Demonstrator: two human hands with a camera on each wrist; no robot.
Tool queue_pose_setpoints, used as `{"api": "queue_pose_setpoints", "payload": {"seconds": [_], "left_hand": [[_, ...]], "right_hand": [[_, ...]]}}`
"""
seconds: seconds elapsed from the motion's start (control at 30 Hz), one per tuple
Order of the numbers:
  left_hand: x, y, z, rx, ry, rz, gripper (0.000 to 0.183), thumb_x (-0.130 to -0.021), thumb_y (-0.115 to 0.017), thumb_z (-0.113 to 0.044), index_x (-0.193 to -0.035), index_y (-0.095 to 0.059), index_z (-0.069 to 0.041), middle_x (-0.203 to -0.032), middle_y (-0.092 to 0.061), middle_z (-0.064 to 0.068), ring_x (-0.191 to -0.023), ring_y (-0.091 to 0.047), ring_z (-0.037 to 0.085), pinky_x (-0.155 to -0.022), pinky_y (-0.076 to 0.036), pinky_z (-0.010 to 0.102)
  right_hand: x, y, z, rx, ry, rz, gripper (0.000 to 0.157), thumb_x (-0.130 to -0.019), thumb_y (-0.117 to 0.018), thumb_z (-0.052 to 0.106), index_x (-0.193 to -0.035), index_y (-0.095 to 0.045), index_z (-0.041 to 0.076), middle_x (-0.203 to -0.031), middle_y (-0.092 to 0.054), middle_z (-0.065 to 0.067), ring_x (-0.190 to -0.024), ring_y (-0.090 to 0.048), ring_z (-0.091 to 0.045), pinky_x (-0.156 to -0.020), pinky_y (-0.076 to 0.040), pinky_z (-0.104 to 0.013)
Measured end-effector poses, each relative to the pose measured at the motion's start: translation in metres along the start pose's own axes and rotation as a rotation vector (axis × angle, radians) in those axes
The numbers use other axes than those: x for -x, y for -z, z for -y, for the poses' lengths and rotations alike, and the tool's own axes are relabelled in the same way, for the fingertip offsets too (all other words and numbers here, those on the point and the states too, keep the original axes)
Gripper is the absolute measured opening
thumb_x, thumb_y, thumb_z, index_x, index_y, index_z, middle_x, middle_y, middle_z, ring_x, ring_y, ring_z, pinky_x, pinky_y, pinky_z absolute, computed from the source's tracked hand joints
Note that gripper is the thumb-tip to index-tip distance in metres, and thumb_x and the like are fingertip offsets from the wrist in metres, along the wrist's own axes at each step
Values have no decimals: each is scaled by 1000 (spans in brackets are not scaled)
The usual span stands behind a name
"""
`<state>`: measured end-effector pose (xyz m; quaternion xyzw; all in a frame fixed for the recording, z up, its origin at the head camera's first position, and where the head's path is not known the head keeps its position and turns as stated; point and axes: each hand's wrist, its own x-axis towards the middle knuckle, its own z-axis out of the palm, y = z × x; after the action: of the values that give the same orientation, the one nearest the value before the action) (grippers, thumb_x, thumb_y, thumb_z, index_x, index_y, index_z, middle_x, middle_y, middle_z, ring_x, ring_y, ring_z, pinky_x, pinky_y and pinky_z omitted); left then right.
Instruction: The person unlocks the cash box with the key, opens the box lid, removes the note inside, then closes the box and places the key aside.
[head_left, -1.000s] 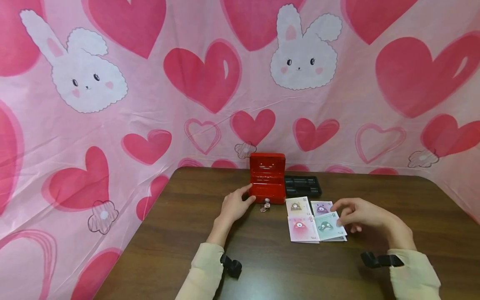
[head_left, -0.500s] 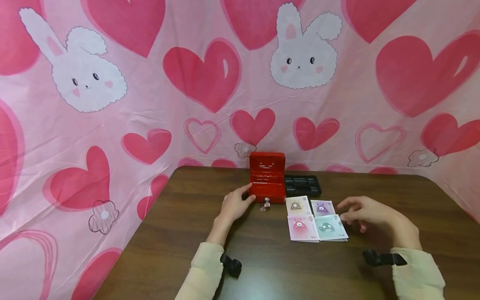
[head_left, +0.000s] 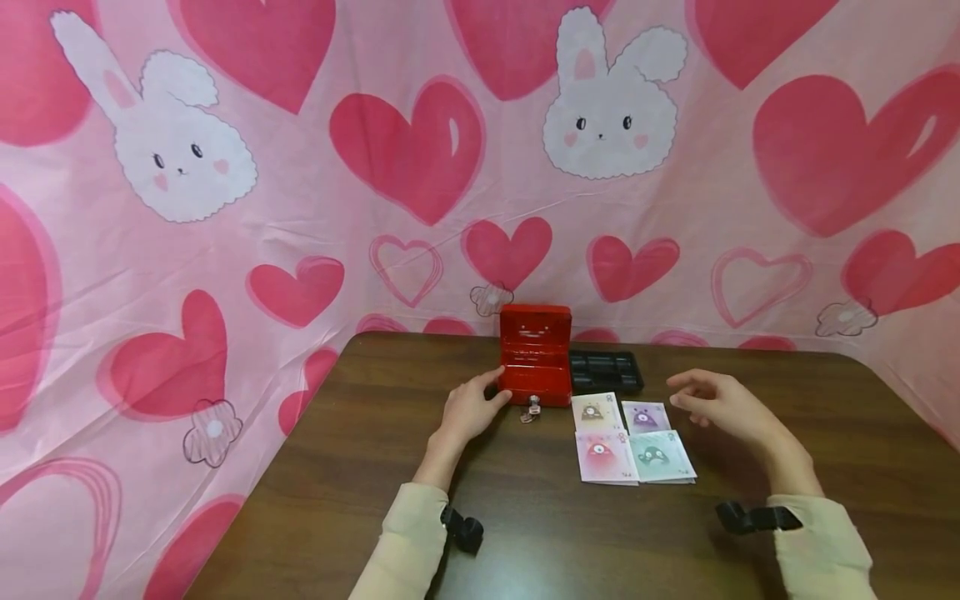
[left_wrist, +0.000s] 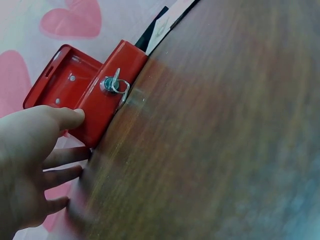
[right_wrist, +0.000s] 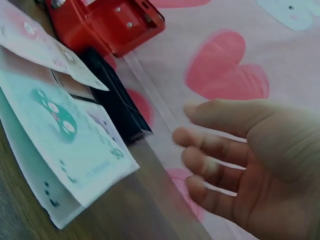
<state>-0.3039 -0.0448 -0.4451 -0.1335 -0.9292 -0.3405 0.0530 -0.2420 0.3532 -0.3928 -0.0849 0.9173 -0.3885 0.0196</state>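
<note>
We are looking down at a dark wooden counter (head_left: pixel 525 533) set against a pink backdrop (head_left: pixel 300 208) printed with hearts and rabbits.

The left hand (head_left: pixel 468 410) is resting on the counter at the left end of the red cash box (head_left: pixel 535 364), fingers loosely spread, thumb tip touching the box's front corner; it is gripping nothing. The box is sitting near the far edge of the counter with its lid standing upright. A key (left_wrist: pixel 114 83) is sitting in the lock on the front face, with a ring hanging from it.

Just right of the box, touching or nearly touching it, a black coin tray (head_left: pixel 604 372) is lying flat.

In front of the tray, four play banknotes (head_left: pixel 632 439) are lying in a two-by-two block: tan and purple behind, pink and green in front. The right wrist view is showing the green note lying on top of at least one more sheet.

The right hand (head_left: pixel 712 402) is hovering above the counter, just right of the notes and clear of them, fingers relaxed and slightly apart, palm empty.

Both forearms are wearing cream sleeves (head_left: pixel 408 542) with black wrist straps (head_left: pixel 750 518).
</note>
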Motion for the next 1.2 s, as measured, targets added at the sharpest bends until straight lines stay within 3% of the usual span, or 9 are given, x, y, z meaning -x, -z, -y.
{"api": "queue_pose_setpoints", "payload": {"seconds": [0.13,0.63,0.9,1.2], "left_hand": [[0,0,0,1,4,2,51,-96,-63,-39,-144,-54,-26,-144,-58,2,-133,-54,27,-112,-37,56],[2,3,0,32,13,9,51,-96,-62,-40,-144,-54,-26,-145,-56,1,-134,-53,28,-112,-35,57],[4,6,2,2,24,-22,51,-95,-64,-39,-143,-55,-26,-143,-58,4,-131,-56,30,-110,-39,56],[1,1,-1,10,7,-2,52,-96,-62,-41,-145,-53,-25,-144,-57,4,-132,-55,29,-112,-36,56]], "right_hand": [[-5,-5,1,-35,35,-34,46,-96,-66,28,-129,-57,-3,-104,-68,-23,-71,-62,-25,-59,-52,-29],[-14,-19,4,-9,31,-113,47,-96,-65,30,-131,-57,-1,-112,-67,-24,-73,-64,-24,-59,-51,-30],[-36,-24,7,-59,52,-98,51,-96,-65,30,-134,-54,-1,-118,-62,-27,-72,-65,-26,-56,-50,-31],[-48,-30,5,-18,-15,-37,57,-94,-67,30,-138,-49,-2,-131,-54,-32,-74,-64,-23,-57,-50,-33]]}}
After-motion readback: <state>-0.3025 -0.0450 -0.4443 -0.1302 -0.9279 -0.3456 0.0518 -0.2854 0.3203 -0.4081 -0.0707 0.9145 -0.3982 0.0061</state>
